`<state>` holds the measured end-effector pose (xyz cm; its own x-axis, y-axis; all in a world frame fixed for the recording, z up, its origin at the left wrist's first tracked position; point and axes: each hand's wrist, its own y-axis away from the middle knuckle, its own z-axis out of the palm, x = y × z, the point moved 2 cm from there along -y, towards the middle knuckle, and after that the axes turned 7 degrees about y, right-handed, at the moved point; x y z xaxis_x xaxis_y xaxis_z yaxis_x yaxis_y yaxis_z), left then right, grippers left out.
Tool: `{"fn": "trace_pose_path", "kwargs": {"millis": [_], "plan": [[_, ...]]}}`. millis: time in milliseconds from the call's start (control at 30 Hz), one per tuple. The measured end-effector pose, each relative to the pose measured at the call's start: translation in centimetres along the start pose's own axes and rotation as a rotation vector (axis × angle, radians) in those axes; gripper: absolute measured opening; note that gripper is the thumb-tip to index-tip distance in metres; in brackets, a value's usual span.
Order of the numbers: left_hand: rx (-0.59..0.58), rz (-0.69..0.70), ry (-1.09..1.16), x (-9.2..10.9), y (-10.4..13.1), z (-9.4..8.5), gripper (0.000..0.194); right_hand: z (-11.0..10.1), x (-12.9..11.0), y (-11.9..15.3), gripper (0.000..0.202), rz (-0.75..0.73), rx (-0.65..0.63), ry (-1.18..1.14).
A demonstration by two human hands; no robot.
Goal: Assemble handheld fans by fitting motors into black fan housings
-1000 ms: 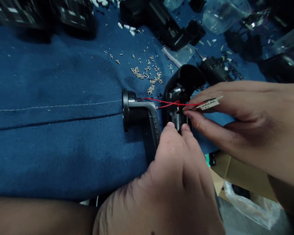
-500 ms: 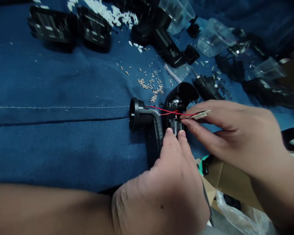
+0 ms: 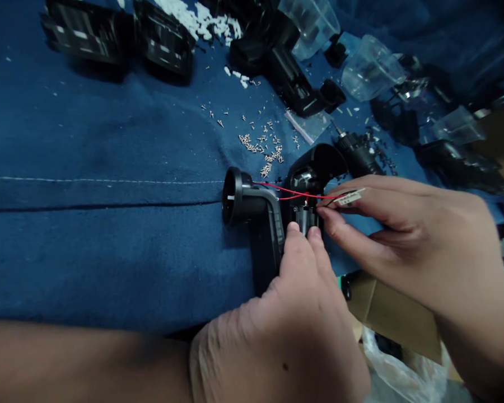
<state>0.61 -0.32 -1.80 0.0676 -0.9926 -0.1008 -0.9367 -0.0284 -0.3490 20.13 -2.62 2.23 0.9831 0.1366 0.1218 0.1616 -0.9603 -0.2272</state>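
Observation:
My left hand (image 3: 294, 313) grips a black plastic housing (image 3: 319, 159), its thumb and a finger pressed over the lower part. The housing has a curved hood at the top and an open inside with a metallic part. Beside it on the left is a black piece with a round cup-like end (image 3: 234, 196) and a bent arm. Red wires (image 3: 289, 193) run between the two pieces and toward my right hand (image 3: 415, 235). That hand pinches thin wiring at the housing's right edge. A small pale labelled piece (image 3: 350, 197) on the wires lies against its index finger.
Small screws (image 3: 260, 148) lie scattered beyond the housing. Farther back are black shells (image 3: 163, 42), white bits (image 3: 205, 22), another black housing (image 3: 294, 78), a clear cup (image 3: 372, 67) and a power screwdriver (image 3: 357, 151). A cardboard box (image 3: 399, 313) stands at lower right.
The view has shifted slightly. The hands and housing appear a little farther right and lower, with the grip of both hands much the same.

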Motion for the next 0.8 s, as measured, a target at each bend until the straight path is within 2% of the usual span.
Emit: {"fn": "trace_pose_path", "kwargs": {"millis": [300, 600, 700, 800], "plan": [[0.033, -0.009, 0.086, 0.1, -0.1, 0.1, 0.048, -0.2, -0.1, -0.1, 0.025, -0.013, -0.032, -0.019], [0.052, -0.076, 0.128, 0.6, -0.1, 0.4, 0.050, -0.5, -0.4, -0.8, 0.023, -0.073, -0.063, 0.005], [0.009, -0.079, 0.077, 0.7, -0.3, 0.4, 0.052, -0.4, 0.2, -1.2, 0.021, -0.091, -0.060, -0.045], [0.067, -0.065, 0.029, 0.6, -0.3, 0.5, 0.051, 0.1, 1.1, -1.2, 0.014, -0.086, -0.052, -0.179]]}}
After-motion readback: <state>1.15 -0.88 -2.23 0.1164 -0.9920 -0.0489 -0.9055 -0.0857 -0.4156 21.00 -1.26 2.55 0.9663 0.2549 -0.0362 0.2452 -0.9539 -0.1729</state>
